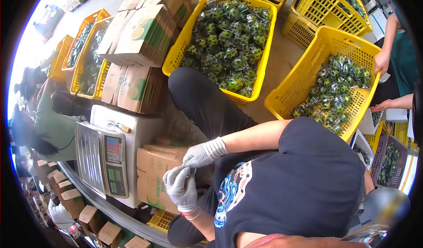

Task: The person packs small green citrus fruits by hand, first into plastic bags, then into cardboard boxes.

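My left hand (181, 190) and my right hand (205, 153) wear pale grey knit gloves and meet fingertip to fingertip in front of my dark shirt. The fingers of both are curled in a pinch; a small greyish thing seems to be between them, too hidden to name. Just beyond them stand flat brown cartons (156, 173) packed upright. Past these, a scale (115, 160) with a keypad rests on a white box. Near my bent knee is a yellow crate (269, 41) full of green items in clear wrap.
Another person's hands (382, 62) touch a tilted yellow crate (282, 89) partly filled with wrapped items. Folded cartons (145, 34) are stacked beside the full crate. A person in light green (55, 124) is beyond the scale. Open boxes (90, 217) line a metal rail (132, 223).
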`<state>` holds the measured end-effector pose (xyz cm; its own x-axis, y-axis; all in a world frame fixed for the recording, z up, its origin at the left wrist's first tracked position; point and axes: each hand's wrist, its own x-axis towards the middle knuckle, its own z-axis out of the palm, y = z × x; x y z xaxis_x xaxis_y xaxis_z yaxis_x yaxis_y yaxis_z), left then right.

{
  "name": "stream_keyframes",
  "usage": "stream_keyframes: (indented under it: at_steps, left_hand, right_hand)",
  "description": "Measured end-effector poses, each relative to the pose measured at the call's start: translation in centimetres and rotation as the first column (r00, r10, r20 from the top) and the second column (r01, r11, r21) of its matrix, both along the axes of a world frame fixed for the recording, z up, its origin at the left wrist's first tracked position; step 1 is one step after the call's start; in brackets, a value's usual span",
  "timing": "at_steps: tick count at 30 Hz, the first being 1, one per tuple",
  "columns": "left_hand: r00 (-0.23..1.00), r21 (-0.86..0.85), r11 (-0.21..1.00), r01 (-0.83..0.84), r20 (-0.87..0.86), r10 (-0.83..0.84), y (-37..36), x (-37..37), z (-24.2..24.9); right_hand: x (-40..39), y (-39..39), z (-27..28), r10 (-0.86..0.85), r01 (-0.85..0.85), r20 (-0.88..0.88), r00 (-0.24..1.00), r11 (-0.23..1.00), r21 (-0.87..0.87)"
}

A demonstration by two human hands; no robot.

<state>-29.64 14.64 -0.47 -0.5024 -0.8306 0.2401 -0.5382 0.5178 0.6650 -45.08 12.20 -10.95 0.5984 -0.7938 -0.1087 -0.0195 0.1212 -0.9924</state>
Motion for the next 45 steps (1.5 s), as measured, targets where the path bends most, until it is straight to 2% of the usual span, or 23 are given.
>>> stream_keyframes:
  at_steps: [2,4,7,10,12,15,17,18,20,22,24,26,29,30,31,34,36,39,40,41,42,44,45]
  left_hand:
    - [0.999,-0.046,0.999,0.01,0.033,-0.008,-0.4,0.0,0.0]
    - [0.999,-0.031,0.999,-0.017,-0.034,0.016,-0.4,1.4,-1.2]
    - [0.986,0.115,0.99,-0.077,-0.139,0.093,-0.4,1.5,-1.3]
    - [0.852,0.092,0.924,-0.371,-0.361,0.379,-0.8,2.4,-2.4]
    - [0.526,0.383,0.829,-0.408,-0.643,0.556,-1.3,3.8,-3.5]
    - [0.461,0.397,0.694,-0.601,-0.537,0.707,-3.2,4.3,-5.5]
    - [0.331,0.541,0.708,-0.453,-0.635,0.697,-4.4,3.2,-7.6]
    - [0.242,0.638,0.709,-0.3,-0.668,0.704,-4.6,1.1,-5.8]
    - [0.414,0.608,0.79,-0.08,-0.701,0.581,-5.9,-0.4,-4.9]
    - [0.618,0.585,0.789,0.187,-0.694,0.368,-7.1,-1.0,-5.0]
    - [0.598,0.553,0.81,0.194,-0.722,0.349,-6.5,-4.6,-2.0]
    - [0.609,0.608,0.78,0.149,-0.678,0.412,-7.2,-4.7,-2.0]
    - [0.633,0.667,0.733,0.133,-0.626,0.455,-8.3,-5.0,-1.9]
    - [0.637,0.675,0.725,0.139,-0.622,0.456,-9.0,-6.0,-1.9]
    - [0.659,0.674,0.731,0.11,-0.6,0.453,-9.1,-6.9,-1.3]
    - [0.682,0.684,0.727,0.058,-0.559,0.472,-9.5,-6.8,-0.8]
    - [0.635,0.694,0.719,0.025,-0.567,0.525,-10.0,-5.7,-0.6]
    - [0.624,0.688,0.716,-0.118,-0.51,0.592,-10.5,-4.0,0.1]
    - [0.629,0.674,0.729,-0.116,-0.518,0.579,-10.8,-3.8,0.3]
    - [0.639,0.665,0.739,-0.107,-0.523,0.564,-10.9,-3.5,0.5]
    - [0.653,0.656,0.75,-0.091,-0.529,0.542,-11.1,-3.3,0.6]
    - [0.662,0.66,0.741,-0.121,-0.503,0.556,-10.7,-3.2,0.4]
    - [0.653,0.683,0.722,-0.113,-0.496,0.572,-10.6,-2.8,-0.4]
  right_hand:
    - [0.1,-0.4,-0.9,0.015,-0.017,0.039,0.999,0.999,0.048]
    - [-1.7,0.4,2.8,0.034,-0.079,0.104,0.994,0.881,0.466]
    - [-1.9,0.6,3.8,0.105,-0.157,0.131,0.986,0.854,0.496]
    - [-1.3,0.4,3.1,-0.188,0.178,0.019,0.982,0.953,0.246]
    - [-2.7,-0.2,2.1,-0.296,0.307,0.102,0.95,0.944,-0.121]
    - [-6.4,0.9,7.0,-0.205,0.204,-0.001,0.979,0.977,-0.066]
    - [-7.6,1.7,7.9,-0.22,0.211,-0.077,0.973,0.971,-0.113]
    - [-9.0,1.5,7.8,-0.226,0.226,0.02,0.974,0.973,-0.038]
    - [-12.9,1.4,7.7,-0.158,0.159,0.013,0.987,0.983,-0.093]
    - [-18.0,2.0,10.1,-0.252,0.229,-0.1,0.962,0.952,-0.202]
    - [-24.7,4.0,10.3,-0.591,0.527,-0.178,0.787,0.793,-0.304]
    - [-31.4,6.0,9.4,-0.909,0.715,-0.25,0.334,0.417,-0.561]
    - [-30.6,6.9,11.4,-0.943,0.59,-0.332,0.005,0.271,-0.761]
    - [-29.7,6.3,11.2,-0.911,0.494,-0.409,-0.04,0.338,-0.801]
    - [-29.1,5.3,11.2,-0.952,0.472,-0.304,-0.036,0.252,-0.845]
    - [-30.3,0.4,12.0,-0.981,0.251,0.193,0.012,-0.183,-0.95]
    - [-32.8,-4.3,15.0,-0.924,0.146,0.356,0.139,-0.337,-0.93]
    - [-36.9,-14.6,18.1,-0.924,0.222,0.369,-0.098,-0.382,-0.897]
    - [-39.5,-19.1,18.7,-0.947,0.275,0.247,-0.207,-0.298,-0.914]
    - [-42.3,-23.0,19.5,-0.948,0.432,-0.133,-0.289,-0.005,-0.902]
    - [-43.4,-25.4,20.0,-0.822,0.605,-0.443,-0.357,0.158,-0.78]
    - [-44.5,-28.3,18.3,-0.815,0.565,-0.364,-0.45,0.057,-0.823]
    - [-44.1,-27.8,17.8,-0.876,0.585,-0.303,-0.375,0.03,-0.811]
